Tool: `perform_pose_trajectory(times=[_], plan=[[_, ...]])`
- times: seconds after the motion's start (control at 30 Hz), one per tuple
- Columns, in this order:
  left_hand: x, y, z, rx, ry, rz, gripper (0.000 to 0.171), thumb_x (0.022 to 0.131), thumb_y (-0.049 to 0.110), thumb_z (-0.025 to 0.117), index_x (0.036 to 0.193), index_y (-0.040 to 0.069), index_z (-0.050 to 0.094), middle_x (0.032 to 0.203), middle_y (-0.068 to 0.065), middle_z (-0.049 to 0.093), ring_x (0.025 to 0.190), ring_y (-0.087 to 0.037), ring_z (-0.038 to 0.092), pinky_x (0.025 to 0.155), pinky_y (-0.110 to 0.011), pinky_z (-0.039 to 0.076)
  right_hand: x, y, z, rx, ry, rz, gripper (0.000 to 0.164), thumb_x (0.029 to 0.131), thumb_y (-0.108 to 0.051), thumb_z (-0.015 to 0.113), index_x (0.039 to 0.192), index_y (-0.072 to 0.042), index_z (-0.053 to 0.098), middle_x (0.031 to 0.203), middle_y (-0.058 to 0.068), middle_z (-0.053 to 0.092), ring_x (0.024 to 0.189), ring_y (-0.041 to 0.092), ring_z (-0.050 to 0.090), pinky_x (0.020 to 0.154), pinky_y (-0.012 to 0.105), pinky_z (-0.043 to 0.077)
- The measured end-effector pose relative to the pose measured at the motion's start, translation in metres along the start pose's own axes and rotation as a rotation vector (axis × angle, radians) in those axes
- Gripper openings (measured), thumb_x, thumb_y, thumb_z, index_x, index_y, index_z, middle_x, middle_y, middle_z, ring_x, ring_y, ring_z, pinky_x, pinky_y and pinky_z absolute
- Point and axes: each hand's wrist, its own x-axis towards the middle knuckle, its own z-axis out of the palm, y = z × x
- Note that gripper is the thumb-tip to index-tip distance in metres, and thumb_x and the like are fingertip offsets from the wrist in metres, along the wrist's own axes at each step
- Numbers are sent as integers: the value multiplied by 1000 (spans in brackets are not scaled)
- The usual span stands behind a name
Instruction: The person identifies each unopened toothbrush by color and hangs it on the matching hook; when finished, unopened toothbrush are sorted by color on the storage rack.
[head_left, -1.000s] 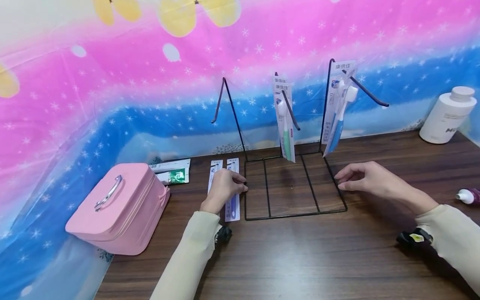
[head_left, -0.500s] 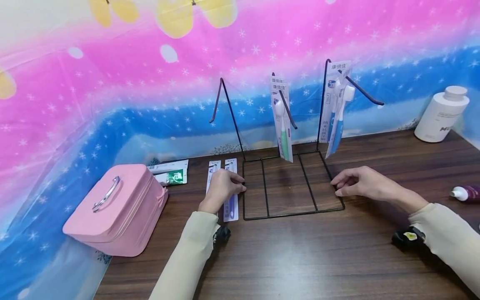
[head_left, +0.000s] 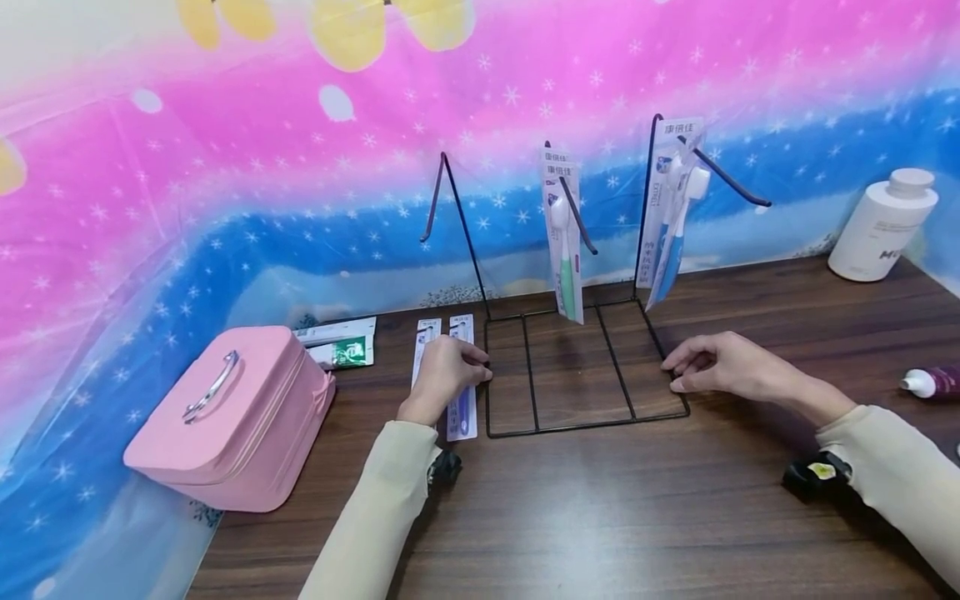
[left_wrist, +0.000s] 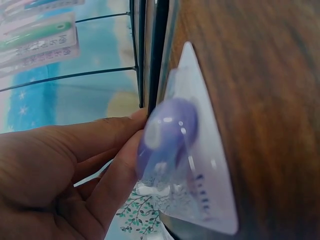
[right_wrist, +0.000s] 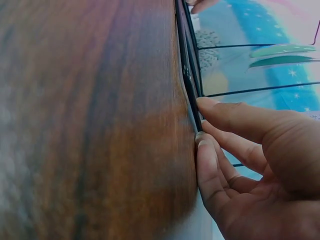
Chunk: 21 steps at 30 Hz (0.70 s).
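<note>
A black wire display rack (head_left: 537,430) stands on the dark wooden table, its grid base flat and three hooked uprights at the back. My left hand (head_left: 444,371) pinches the base's left side bar between thumb and fingers. On the opposite side, my right hand (head_left: 731,367) pinches the right side bar; the right wrist view shows thumb and fingertips (right_wrist: 204,106) at the wire. Packaged toothbrushes hang on two hooks: green ones (head_left: 567,287) in the middle, blue ones (head_left: 677,242) at right. The left hook is bare. Beneath my left hand lies a packaged purple toothbrush (head_left: 462,408), partly hidden.
Beside it lies another toothbrush pack (head_left: 426,333). A pink case (head_left: 225,417) with a silver handle stands at left, toothpaste tubes (head_left: 351,352) behind it. At right are a white bottle (head_left: 883,229) and a purple tube with white cap (head_left: 930,382). A patterned cloth hangs behind.
My right hand has shifted slightly toward me along the rack's right side bar. My left hand stays at the left bar. The view has moved a little.
</note>
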Motion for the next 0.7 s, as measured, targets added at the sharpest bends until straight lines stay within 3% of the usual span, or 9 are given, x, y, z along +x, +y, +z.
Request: perform_pose_trajectory(times=[0.4, 0.53, 0.7], plan=[[-6, 4, -8, -86, 25, 74, 11, 85, 18, 77, 94, 11, 77, 87, -1, 70, 65, -10, 66, 60, -26, 53, 2, 1, 1, -17, 5, -44, 27, 84, -31, 77, 105, -16, 72, 92, -4, 67, 82, 13, 61, 69, 27, 50], [-8, 6, -17, -82, 83, 95, 11, 87, 23, 75, 94, 14, 77, 84, 2, 70, 65, -10, 64, 60, -28, 52, 1, 1, 1, -23, 5, -42, 27, 84, -32, 77, 105, -17, 72, 93, -4, 67, 83, 13, 61, 69, 27, 50], [-9, 5, -33, -117, 168, 70, 16, 86, 27, 75, 96, 15, 77, 91, 1, 70, 68, -14, 67, 62, -31, 53, 1, 2, 1, -26, 8, -42, 28, 84, -32, 77, 105, -16, 72, 92, -4, 67, 83, 13, 61, 69, 27, 50]])
